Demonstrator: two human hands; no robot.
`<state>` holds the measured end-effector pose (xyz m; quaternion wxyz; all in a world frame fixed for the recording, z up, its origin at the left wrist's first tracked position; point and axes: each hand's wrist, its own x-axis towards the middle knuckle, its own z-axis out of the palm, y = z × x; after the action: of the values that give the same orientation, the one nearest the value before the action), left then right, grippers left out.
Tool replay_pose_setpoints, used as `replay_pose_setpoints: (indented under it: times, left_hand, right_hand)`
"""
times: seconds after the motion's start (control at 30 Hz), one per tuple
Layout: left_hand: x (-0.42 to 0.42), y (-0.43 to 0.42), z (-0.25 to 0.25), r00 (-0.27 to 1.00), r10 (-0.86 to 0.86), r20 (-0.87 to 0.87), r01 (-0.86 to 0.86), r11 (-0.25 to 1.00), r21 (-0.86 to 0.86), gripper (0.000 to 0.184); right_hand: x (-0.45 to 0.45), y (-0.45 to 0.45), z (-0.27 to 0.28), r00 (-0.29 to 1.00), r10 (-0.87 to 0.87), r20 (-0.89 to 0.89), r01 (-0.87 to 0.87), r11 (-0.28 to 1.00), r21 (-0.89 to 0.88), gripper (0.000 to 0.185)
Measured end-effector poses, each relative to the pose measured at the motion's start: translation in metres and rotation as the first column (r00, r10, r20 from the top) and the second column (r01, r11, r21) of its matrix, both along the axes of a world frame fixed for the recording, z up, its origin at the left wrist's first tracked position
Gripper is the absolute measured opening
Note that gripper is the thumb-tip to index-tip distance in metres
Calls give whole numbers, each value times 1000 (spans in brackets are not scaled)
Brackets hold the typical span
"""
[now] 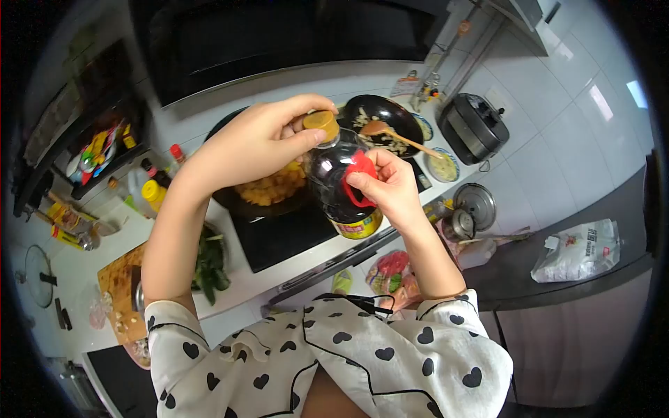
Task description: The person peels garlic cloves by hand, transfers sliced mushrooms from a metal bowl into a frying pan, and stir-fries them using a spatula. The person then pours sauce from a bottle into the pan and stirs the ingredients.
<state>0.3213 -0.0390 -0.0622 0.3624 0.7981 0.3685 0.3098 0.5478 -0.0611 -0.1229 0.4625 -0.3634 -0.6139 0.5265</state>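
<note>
A big clear bottle of dark liquid, seemingly a soy sauce bottle (pixel 333 171), is held up over the cooktop, slightly tilted. My left hand (pixel 254 143) has its thumb and fingers closed around the yellow cap (pixel 321 125), which sits on the bottle's neck. The red handle (pixel 360 178) on the bottle's side is gripped by my right hand (pixel 391 187). Behind and below my left hand, a wok (pixel 230 202) holds yellow-orange chunks of food (pixel 268 189). The bottle and my left hand hide part of that wok.
A second wok (pixel 401 111) at the back right has pale food and a wooden spatula (pixel 404 137) in it. A dark cooker (pixel 474 129) stands to its right. On the left are several bottles, a cutting board (pixel 122 282) and leafy greens (pixel 210 265). A plastic bag (pixel 578 252) lies right.
</note>
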Motion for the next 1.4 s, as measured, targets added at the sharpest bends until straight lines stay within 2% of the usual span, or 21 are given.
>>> replay_pose_setpoints:
  times: [0.03,0.1,0.17,0.23,0.33,0.43,0.47,0.5,0.53,0.63,0.77,0.83,0.87,1.03,1.2,1.3,1.4]
  left_hand:
    - [22,12,-3,1000,-23,8,23,1000,-20,27]
    - [68,33,-3,996,-8,-94,11,999,30,26]
    - [113,55,-11,1000,-6,-26,5,1000,-23,33]
    - [154,77,-18,993,37,-111,-44,997,-67,37]
    - [204,111,-47,973,153,-172,-128,981,148,41]
    - [244,131,-73,937,324,-132,-304,940,153,53]
    - [252,140,-83,926,370,-77,-363,927,89,54]
    - [257,146,-84,911,401,-91,-401,916,21,54]
    - [259,153,-89,907,419,-35,-420,907,-29,54]
    - [262,167,-115,883,453,123,-438,889,-131,55]
    - [255,170,-119,894,436,100,-375,853,-363,52]
    - [251,174,-125,902,381,203,-239,832,-501,47]
    - [252,174,-128,900,382,211,-223,819,-529,44]
    - [256,178,-155,877,402,265,-168,772,-613,33]
    - [246,182,-172,850,447,277,-168,731,-662,31]
    - [235,182,-176,836,470,284,-177,721,-670,31]
    - [224,179,-175,821,488,296,-191,724,-663,30]
  right_hand:
    - [24,6,0,1000,-7,24,7,1000,-9,14]
    - [68,15,1,995,-47,86,50,998,-37,15]
    - [108,27,0,988,-84,133,91,995,-47,15]
    - [146,40,-7,968,-137,210,150,988,-45,17]
    - [189,60,-23,940,-185,287,196,981,-9,19]
    - [222,84,-38,905,-223,363,222,974,45,21]
    - [230,90,-39,889,-230,395,230,972,47,22]
    - [236,96,-40,874,-235,426,236,970,52,22]
    - [242,104,-43,890,-215,402,211,976,56,22]
    - [260,127,-57,834,-215,509,222,974,47,23]
    - [271,154,-76,661,-229,715,161,973,163,37]
    - [269,160,-80,626,-221,748,138,975,172,42]
    - [269,163,-85,598,-225,769,136,974,179,43]
    - [263,184,-96,539,-167,825,123,985,120,47]
    - [251,197,-95,485,-109,868,105,992,66,49]
    - [247,207,-102,396,-64,916,83,996,34,52]
    - [242,209,-103,404,-10,915,114,993,-40,55]
